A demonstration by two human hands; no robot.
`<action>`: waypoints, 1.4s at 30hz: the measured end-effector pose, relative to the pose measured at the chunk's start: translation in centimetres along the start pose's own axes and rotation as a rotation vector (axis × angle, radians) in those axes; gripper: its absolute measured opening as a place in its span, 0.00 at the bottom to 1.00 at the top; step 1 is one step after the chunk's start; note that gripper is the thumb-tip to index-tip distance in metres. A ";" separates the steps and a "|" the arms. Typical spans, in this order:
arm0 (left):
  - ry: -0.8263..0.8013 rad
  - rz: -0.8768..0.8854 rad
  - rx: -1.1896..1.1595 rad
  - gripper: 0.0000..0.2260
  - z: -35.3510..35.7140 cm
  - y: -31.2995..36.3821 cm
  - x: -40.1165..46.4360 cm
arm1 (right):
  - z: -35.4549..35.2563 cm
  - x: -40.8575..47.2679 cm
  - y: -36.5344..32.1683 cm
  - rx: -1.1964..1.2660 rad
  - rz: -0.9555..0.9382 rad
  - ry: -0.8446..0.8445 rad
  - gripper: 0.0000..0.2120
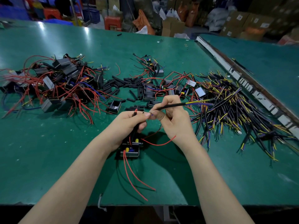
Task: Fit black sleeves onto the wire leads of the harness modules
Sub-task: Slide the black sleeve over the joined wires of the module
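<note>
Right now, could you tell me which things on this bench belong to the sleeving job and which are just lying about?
In the job:
- left hand, gripping the module's leads
- right hand, pinching the sleeved cable
- module under the hands
- loose black sleeves
- module piles
- sleeved cable pile

Lying about:
- red stools
- cardboard boxes
- metal rail

Green-topped workbench [48, 151] with lamp glare near its far left corner, a second green bench [267, 62] abutting along its right edge, and beyond the far edge red plastic stools [113, 23], blue crates [13, 12] and stacked cardboard cartons [242, 21] on a dim floor.
</note>
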State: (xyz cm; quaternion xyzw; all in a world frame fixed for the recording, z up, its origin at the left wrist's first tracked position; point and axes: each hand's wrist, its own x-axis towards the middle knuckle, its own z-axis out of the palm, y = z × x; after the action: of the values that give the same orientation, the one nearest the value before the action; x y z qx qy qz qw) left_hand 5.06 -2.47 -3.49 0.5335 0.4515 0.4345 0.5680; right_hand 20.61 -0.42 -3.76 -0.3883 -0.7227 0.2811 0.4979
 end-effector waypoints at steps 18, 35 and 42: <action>0.024 0.116 0.079 0.15 -0.2 -0.7 0.5 | 0.0 -0.2 0.1 -0.112 0.046 0.012 0.20; 0.054 0.079 0.113 0.03 -0.2 -0.6 0.3 | -0.3 -0.2 -0.2 -0.134 0.046 -0.014 0.22; 0.084 0.117 0.091 0.05 0.1 -0.6 0.3 | 0.1 -0.2 -0.3 -0.073 0.047 0.013 0.21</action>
State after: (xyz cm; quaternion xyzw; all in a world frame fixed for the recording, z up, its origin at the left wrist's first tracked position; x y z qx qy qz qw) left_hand 5.26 -2.19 -4.09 0.5656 0.4622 0.4681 0.4972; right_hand 20.46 -0.79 -3.64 -0.4250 -0.7199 0.2636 0.4813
